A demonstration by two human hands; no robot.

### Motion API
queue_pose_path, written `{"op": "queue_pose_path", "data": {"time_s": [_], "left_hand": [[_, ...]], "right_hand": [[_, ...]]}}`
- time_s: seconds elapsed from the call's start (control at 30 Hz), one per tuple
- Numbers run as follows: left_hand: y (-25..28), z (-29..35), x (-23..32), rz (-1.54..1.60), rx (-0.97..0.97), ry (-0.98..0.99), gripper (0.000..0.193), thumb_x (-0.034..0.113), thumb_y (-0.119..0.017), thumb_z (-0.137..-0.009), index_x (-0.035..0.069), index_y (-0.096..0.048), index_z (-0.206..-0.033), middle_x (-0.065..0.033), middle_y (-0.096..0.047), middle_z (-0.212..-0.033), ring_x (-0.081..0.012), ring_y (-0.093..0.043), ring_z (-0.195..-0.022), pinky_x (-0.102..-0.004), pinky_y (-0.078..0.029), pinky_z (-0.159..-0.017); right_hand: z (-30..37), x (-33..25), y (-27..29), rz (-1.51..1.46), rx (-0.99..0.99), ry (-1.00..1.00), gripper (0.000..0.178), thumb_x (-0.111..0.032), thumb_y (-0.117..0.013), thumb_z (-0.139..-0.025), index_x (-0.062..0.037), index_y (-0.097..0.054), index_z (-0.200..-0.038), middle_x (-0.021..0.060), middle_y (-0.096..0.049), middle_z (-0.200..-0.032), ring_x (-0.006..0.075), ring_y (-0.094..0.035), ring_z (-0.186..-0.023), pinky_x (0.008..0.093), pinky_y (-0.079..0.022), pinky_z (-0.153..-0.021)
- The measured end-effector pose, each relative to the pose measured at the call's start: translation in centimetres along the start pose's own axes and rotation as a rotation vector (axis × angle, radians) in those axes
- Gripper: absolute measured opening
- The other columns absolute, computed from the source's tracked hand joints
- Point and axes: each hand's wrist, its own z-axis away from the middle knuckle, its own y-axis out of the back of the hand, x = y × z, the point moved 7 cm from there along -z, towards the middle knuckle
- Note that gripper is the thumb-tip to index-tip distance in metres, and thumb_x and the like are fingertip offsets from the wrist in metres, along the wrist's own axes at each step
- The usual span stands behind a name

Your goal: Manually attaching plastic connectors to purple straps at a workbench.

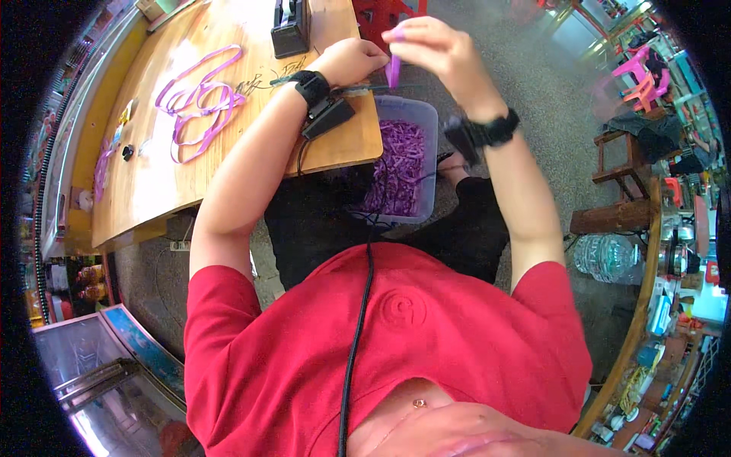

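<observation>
Black handwriting (253, 83) stands on the wooden table (259, 23), set down in loose, joined strokes straight on the pale top, between the looped purple strap (236, 97) and the left hand (346, 61); part of it lies close beside the wrist, and its characters are hard to make out; a round emblem (402, 308) with a single curved character is raised on the chest of the red shirt (304, 343), red on red; markings on the shelf goods (661, 314) at the right are too small to read

Room above bin (435, 152), beside table corner (368, 146)
</observation>
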Motion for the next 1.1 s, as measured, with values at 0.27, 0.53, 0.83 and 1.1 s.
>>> {"op": "queue_pose_path", "data": {"time_s": [0.27,0.53,0.83,1.1], "left_hand": [[2.4,0.3,-2.7,0.414,0.207,0.210,0.024,0.018,-0.064,-0.093,-0.001,-0.070,-0.106,-0.0037,-0.070,-0.091,-0.0092,-0.065,-0.077,-0.0258,-0.054,-0.074],[3.3,0.5,-0.4,0.159,0.307,-0.007,0.033,0.035,-0.065,-0.088,0.005,-0.073,-0.097,-0.0144,-0.071,-0.082,-0.0271,-0.070,-0.079,-0.0364,-0.054,-0.076],[0.6,0.7,0.9,-0.212,0.110,-0.101,0.027,0.033,-0.063,-0.092,0.009,-0.073,-0.101,-0.0109,-0.071,-0.085,-0.0242,-0.067,-0.086,-0.0374,-0.053,-0.081],[-0.5,-0.1,-0.2,-0.341,-0.032,0.011,0.037,0.046,-0.052,-0.092,0.022,-0.074,-0.109,-0.0067,-0.068,-0.115,-0.0311,-0.053,-0.121,-0.0521,-0.037,-0.105]], "right_hand": [[-0.8,12.3,-3.6,-0.257,0.019,-0.502,0.024,-0.017,-0.073,-0.086,-0.0068,-0.075,-0.107,0.0020,-0.073,-0.094,0.0080,-0.063,-0.083,0.0249,-0.049,-0.075],[0.9,15.2,-5.0,-0.239,-0.001,-0.622,0.027,-0.021,-0.072,-0.086,-0.0095,-0.074,-0.110,-0.0018,-0.072,-0.095,0.0048,-0.056,-0.074,0.0222,-0.044,-0.066],[5.8,17.2,-6.5,-0.527,-0.100,-1.119,0.019,-0.028,-0.068,-0.090,-0.0105,-0.072,-0.096,-0.0059,-0.061,-0.079,0.0082,-0.056,-0.072,0.0248,-0.047,-0.067],[10.4,13.5,-7.8,-0.872,-0.064,-0.946,0.042,-0.016,-0.055,-0.094,-0.0062,-0.052,-0.134,0.0064,-0.062,-0.122,0.0194,-0.061,-0.111,0.0328,-0.048,-0.091]]}}
